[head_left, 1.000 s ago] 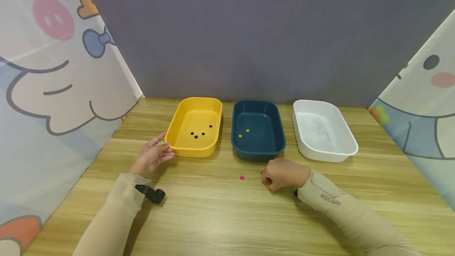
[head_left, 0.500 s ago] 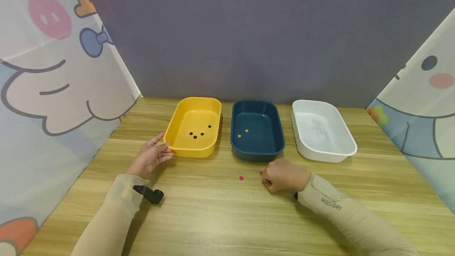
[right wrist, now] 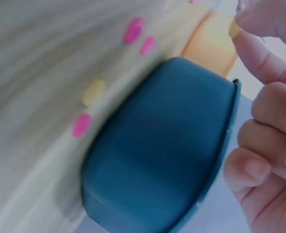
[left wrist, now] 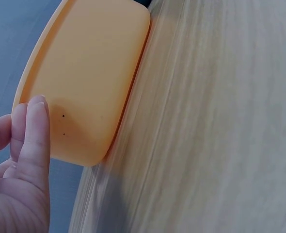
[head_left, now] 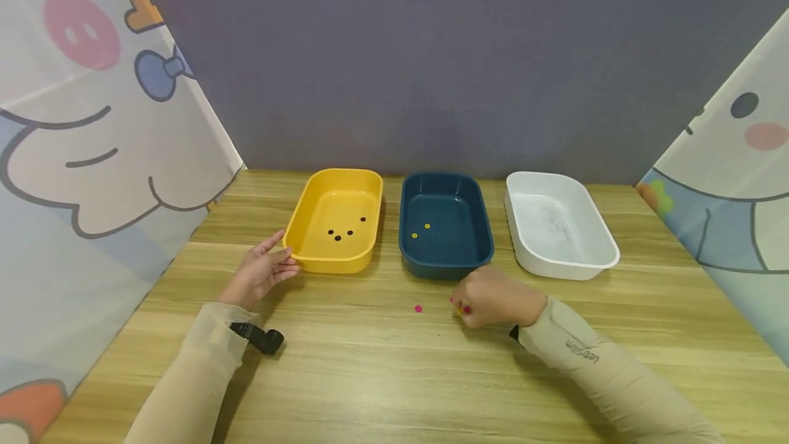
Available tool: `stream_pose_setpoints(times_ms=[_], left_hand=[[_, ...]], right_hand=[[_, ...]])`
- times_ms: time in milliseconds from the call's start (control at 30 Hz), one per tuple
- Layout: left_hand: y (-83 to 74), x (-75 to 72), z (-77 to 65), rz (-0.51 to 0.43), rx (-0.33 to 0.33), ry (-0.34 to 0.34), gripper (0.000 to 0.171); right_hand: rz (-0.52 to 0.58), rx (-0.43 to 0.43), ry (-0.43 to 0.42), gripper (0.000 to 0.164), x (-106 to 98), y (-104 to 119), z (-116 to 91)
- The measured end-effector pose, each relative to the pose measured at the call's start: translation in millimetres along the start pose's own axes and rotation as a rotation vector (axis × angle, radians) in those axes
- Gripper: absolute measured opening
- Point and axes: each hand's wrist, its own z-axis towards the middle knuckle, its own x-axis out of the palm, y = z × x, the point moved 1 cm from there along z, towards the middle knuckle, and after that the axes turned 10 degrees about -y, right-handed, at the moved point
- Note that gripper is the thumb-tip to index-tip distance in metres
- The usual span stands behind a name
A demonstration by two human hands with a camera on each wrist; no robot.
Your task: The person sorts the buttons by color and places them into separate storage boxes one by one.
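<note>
A grey wall [head_left: 394,60] stands behind a wood-grain table [head_left: 345,375]. At left, the left hand [head_left: 260,274] grips the near-left rim of a yellow rectangular plastic tray [head_left: 335,265] between thumb and fingers. Just by the near side of a dark-blue rectangular plastic tray [head_left: 453,245], the right hand [head_left: 496,297] pinches a small round yellow disc [right wrist: 235,29] between thumb and forefinger, near round pink discs [head_left: 418,308].

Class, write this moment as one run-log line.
left hand: grips yellow tray; right hand: pinches yellow button; yellow tray: four black buttons; blue tray: two yellow buttons; table: pink buttons
</note>
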Motion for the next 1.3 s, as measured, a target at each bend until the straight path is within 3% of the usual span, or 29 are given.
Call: stream_pose_setpoints(times_ms=[233,433,867,1100,1300], left_hand=[[0.4,-0.5,-0.2,-0.021,0.002,0.006,0.066],[1.5,-1.9,0.3,-0.007,0.000,0.008,0.066],[1.2,-2.1,-0.2,0.007,0.008,0.018,0.067],[0.8,-1.9,0.5,0.025,0.013,0.012,0.065],[1.0,-2.1,-1.0,0.018,0.007,0.012,0.065]], right_hand=[[-0.055,-0.187,-0.294,0.017,-10.3,-3.2,3.4],[-0.090,-0.237,-0.418,0.020,-20.5,-5.9,8.0],[-0.222,-0.210,-0.489,0.019,-63.9,-19.1,21.0],[-0.226,-0.169,-0.512,0.011,-69.6,-26.6,25.0],[-0.218,-0.103,-0.463,0.015,-68.6,-33.0,33.8]])
